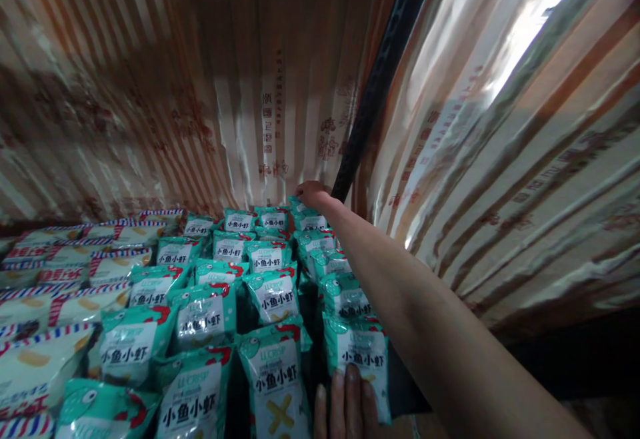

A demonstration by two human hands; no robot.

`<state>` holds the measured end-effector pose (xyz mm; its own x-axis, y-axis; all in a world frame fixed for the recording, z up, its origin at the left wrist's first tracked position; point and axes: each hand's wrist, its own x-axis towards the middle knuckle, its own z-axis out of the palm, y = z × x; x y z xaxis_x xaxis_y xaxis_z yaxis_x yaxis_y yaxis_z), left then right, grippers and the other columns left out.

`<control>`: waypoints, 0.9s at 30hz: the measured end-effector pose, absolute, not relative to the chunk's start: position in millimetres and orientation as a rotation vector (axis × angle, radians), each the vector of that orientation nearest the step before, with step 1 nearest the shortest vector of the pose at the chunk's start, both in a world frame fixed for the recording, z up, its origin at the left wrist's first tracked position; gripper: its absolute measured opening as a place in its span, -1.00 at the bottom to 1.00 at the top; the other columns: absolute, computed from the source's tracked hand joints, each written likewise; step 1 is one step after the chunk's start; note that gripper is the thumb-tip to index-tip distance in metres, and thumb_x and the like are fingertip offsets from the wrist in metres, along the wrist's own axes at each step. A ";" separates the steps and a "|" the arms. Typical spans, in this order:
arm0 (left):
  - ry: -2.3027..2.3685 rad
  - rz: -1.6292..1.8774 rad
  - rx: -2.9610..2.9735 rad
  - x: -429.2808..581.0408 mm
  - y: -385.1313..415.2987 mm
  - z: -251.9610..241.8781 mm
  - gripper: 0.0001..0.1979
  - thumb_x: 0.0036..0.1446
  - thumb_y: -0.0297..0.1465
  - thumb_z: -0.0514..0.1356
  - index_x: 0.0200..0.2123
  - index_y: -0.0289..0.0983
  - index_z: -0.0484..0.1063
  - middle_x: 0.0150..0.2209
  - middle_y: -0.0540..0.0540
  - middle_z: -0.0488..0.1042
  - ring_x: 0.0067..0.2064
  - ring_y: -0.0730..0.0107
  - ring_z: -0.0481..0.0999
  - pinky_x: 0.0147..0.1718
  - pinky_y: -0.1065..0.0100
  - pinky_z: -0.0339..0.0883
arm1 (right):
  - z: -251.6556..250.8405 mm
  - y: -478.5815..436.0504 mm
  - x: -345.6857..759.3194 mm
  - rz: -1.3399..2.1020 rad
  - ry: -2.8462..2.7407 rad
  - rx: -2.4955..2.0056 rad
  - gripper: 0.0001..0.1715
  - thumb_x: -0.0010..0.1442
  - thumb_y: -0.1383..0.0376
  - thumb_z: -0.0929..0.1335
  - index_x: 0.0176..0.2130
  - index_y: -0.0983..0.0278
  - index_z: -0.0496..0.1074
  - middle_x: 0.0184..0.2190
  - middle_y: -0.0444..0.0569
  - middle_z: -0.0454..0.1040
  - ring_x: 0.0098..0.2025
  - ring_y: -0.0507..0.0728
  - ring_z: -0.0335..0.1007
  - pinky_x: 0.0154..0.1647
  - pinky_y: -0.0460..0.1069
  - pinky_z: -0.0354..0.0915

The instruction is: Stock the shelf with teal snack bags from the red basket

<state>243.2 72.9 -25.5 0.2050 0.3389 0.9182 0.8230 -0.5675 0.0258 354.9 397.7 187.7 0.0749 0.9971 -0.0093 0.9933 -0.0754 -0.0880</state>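
Teal snack bags (273, 298) with white labels and dark Chinese lettering stand in several rows running to the back. My right hand (314, 194) reaches to the far end of the rightmost row. Its fingers are curled at the top of the rearmost snack bag (296, 204), partly hidden by the hand. Low in the view, my left hand (346, 404) lies with outstretched fingers against the lower front of the nearest snack bag (356, 346) in that same row. Only the fingers of this hand show.
Cream snack bags (45, 366) with red-and-blue striped edges fill the left side. Behind hangs a pleated, printed sheet (240, 92); another sheet (500, 179) covers the right. A dark perforated post (375, 92) rises at the back corner. The dark shelf (405, 379) shows beside the right row.
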 end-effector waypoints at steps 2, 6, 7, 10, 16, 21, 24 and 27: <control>-1.059 -1.295 -2.039 238.9 73.3 -25.6 -0.49 0.05 -0.31 0.21 0.10 -0.28 0.33 0.21 -0.13 0.28 0.30 -0.01 0.07 0.26 -0.13 0.00 | 186.1 397.3 355.3 0.063 -2.085 -2.251 -0.75 0.19 0.38 0.32 -0.14 0.19 0.51 -0.02 -0.01 0.49 0.05 0.20 0.37 0.00 -0.01 0.29; -1.095 -1.255 -2.111 235.7 69.4 -17.8 -0.55 0.07 -0.38 0.16 0.06 -0.31 0.38 0.18 -0.12 0.32 0.31 0.05 0.08 0.29 -0.06 -0.05 | 189.3 389.0 353.1 0.006 -2.092 -2.250 -0.64 0.18 0.31 0.31 -0.01 0.13 0.45 0.03 -0.02 0.47 0.03 0.23 0.40 -0.03 0.02 0.31; -1.109 -1.267 -2.113 235.9 68.3 -15.2 -0.56 0.07 -0.40 0.15 0.05 -0.31 0.39 0.18 -0.12 0.33 0.31 0.07 0.08 0.30 -0.03 -0.06 | 192.3 385.4 352.1 -0.019 -2.092 -2.244 -0.61 0.19 0.29 0.30 0.03 0.13 0.42 0.05 -0.02 0.45 0.04 0.22 0.39 -0.03 0.01 0.30; -1.172 -1.344 -2.095 236.7 66.4 -8.1 -0.60 0.09 -0.49 0.06 0.02 -0.32 0.42 0.13 -0.12 0.39 0.29 0.14 0.13 0.30 0.02 -0.03 | 207.7 372.2 350.5 -0.105 -2.080 -2.235 -0.63 0.25 0.28 0.23 0.03 0.15 0.41 0.05 -0.02 0.45 0.07 0.18 0.37 0.01 -0.02 0.28; -1.108 -1.393 -2.090 230.4 66.7 2.9 -0.65 0.13 -0.51 -0.01 -0.08 -0.36 0.48 0.01 -0.20 0.50 0.23 0.14 0.25 0.26 0.08 0.05 | 244.8 339.4 356.4 -0.111 -2.065 -2.419 -0.61 0.03 0.21 0.43 -0.09 0.21 0.50 -0.04 0.08 0.50 0.03 0.31 0.39 -0.02 0.09 0.31; -1.187 -1.443 -2.134 227.5 61.8 11.9 -0.60 0.11 -0.55 -0.04 -0.03 -0.43 0.44 -0.02 -0.23 0.52 0.26 0.15 0.19 0.28 0.10 0.00 | 238.1 319.4 355.5 -0.004 -2.095 -2.485 -0.67 -0.04 0.32 0.46 -0.19 0.29 0.55 -0.20 0.13 0.57 -0.12 0.28 0.49 -0.13 0.03 0.37; -1.184 -1.376 -2.204 225.1 59.1 13.3 -0.57 0.11 -0.53 -0.02 0.03 -0.44 0.40 0.03 -0.23 0.48 0.29 0.14 0.14 0.30 0.10 -0.05 | 225.0 315.3 353.7 0.008 -2.082 -2.466 -0.74 -0.01 0.37 0.43 -0.23 0.29 0.57 -0.22 0.11 0.58 -0.11 0.24 0.49 -0.14 -0.04 0.36; -1.161 -1.266 -2.253 221.5 58.3 13.4 -0.56 0.13 -0.44 0.01 0.06 -0.45 0.37 0.10 -0.24 0.41 0.31 0.10 0.09 0.32 0.09 -0.13 | 216.9 313.9 355.0 -0.012 -2.042 -2.433 -0.75 0.06 0.35 0.40 -0.19 0.27 0.55 -0.17 0.11 0.57 -0.04 0.24 0.46 -0.10 -0.05 0.34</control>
<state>221.5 58.3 13.4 0.2821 0.5008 0.8183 0.7720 -0.6249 0.1163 355.0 313.9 216.9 0.1739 0.9846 -0.0162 0.9844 -0.1733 0.0314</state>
